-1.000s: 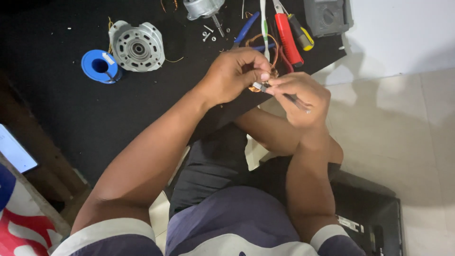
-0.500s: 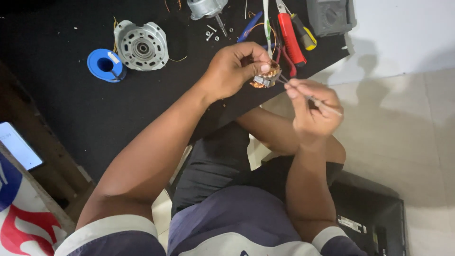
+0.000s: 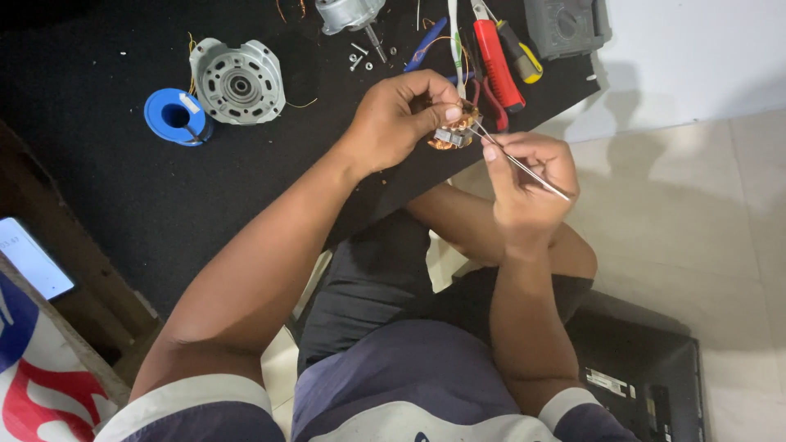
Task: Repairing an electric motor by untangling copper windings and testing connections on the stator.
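blue solder spool and grey motor housing are seen left of the stator | left hand is closed on small copper-wound stator, held above black mat | tweezers are pinched in right hand, long axis slanting up-left, tips touching the stator's right side | red-handled pliers lie just behind the stator

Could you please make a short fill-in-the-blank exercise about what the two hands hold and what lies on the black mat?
1. The left hand holds a small copper-wound coil above the ____ mat.
2. The right hand holds thin metal ____.
3. The spool beside the grey motor housing is ____.

Missing words: black; tweezers; blue
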